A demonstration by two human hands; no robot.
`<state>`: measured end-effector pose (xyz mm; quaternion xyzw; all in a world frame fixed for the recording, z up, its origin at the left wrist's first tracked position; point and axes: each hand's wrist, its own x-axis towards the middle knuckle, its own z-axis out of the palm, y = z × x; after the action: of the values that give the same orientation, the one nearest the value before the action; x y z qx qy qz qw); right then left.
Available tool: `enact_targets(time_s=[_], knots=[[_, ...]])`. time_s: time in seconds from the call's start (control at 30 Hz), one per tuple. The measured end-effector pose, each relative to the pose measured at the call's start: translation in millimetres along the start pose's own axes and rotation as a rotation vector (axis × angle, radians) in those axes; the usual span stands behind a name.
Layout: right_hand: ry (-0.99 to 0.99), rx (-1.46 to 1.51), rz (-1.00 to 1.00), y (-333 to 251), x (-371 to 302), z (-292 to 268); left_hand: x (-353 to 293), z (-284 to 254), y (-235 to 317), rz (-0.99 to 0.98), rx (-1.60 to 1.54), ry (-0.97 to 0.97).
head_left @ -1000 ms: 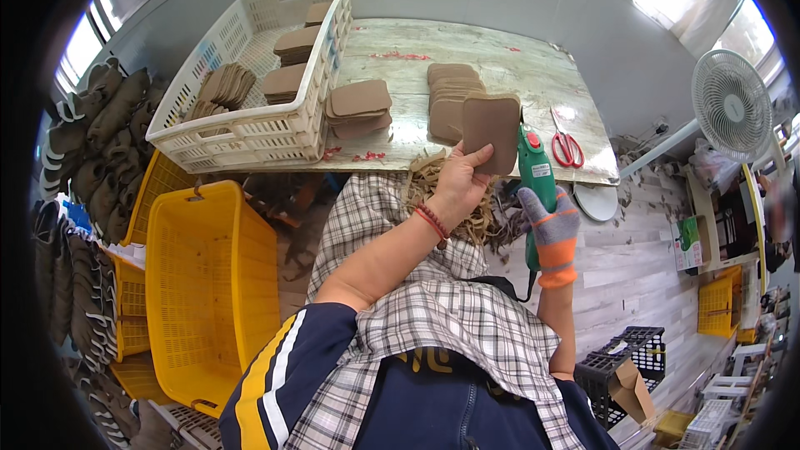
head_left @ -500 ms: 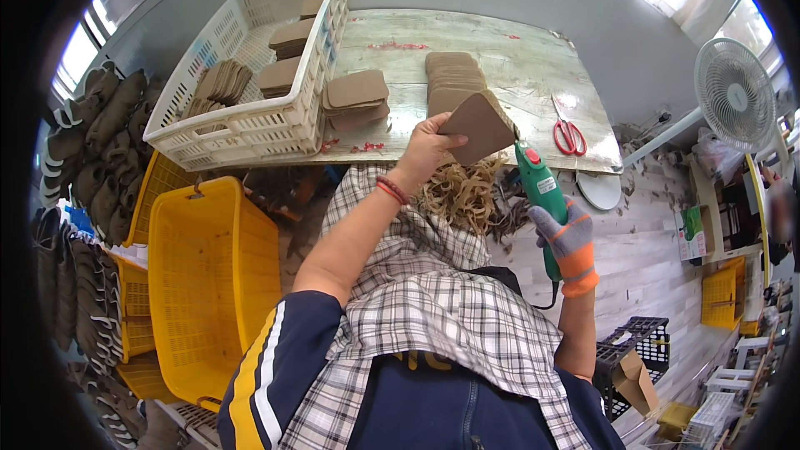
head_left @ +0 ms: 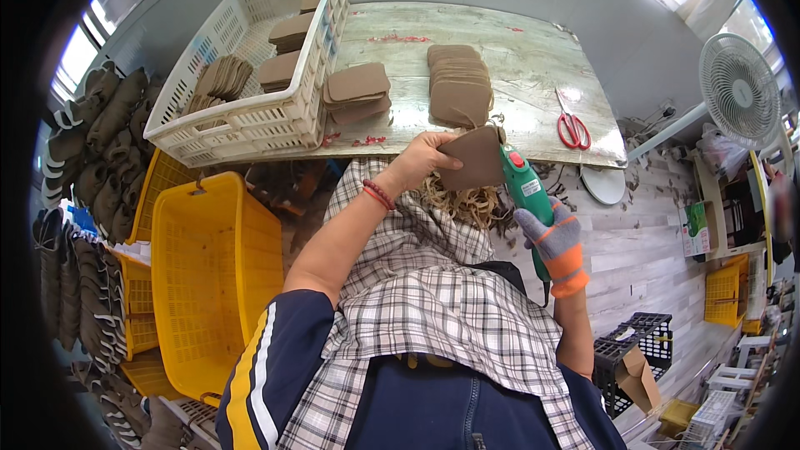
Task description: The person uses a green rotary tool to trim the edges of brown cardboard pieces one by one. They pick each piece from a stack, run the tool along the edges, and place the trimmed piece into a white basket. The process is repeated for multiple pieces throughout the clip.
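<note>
Between the thumb and fingers of my bare left hand (head_left: 423, 160) is one brown rounded fabric piece (head_left: 475, 157), held above my lap near the table's front edge. My right hand (head_left: 552, 242), in a grey and orange glove, grips a green electric cutter (head_left: 527, 187) with a red button. The cutter's head meets the right edge of the fabric piece. Just beyond lies a row of similar brown pieces (head_left: 460, 87) on the table. A smaller pile of brown pieces (head_left: 357, 87) rests to the left. Thin tan trimmings (head_left: 458, 200) hang below the held piece.
A white plastic crate (head_left: 242, 129) with more brown piles stands at the table's left. Red-handled scissors (head_left: 573, 129) lie on the table's right. A yellow basket (head_left: 260, 283) is left of me, a black crate (head_left: 612, 358) at lower right, a white fan (head_left: 739, 83) beyond.
The held piece has turned and come slightly lower. The cutter has shifted left and nearer, its head moving along the piece's right side. Both hands keep their grip.
</note>
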<state>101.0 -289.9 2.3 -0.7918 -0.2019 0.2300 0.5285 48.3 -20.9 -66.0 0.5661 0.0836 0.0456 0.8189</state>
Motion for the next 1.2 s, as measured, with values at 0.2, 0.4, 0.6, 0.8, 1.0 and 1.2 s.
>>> enact_targets(time_s=[0.2,0.4,0.6,0.8,1.0,1.2], knots=[[-0.056,0.072,0.032,-1,1,-2,-6,-6,11,-0.017,0.177,-0.069],[-0.110,0.134,0.043,5,-3,-2,-7,-22,29,-0.040,0.454,-0.131],[-0.156,0.041,0.058,10,-2,-5,-11,-19,53,0.057,0.704,-0.079],[-0.185,0.089,0.051,18,-3,-1,-15,-26,49,0.162,0.206,0.104],[-0.198,0.061,0.070,15,-6,3,-11,-28,44,0.134,0.104,0.060],[-0.186,0.069,0.068,18,-7,6,-13,-19,43,0.087,0.102,0.066]])
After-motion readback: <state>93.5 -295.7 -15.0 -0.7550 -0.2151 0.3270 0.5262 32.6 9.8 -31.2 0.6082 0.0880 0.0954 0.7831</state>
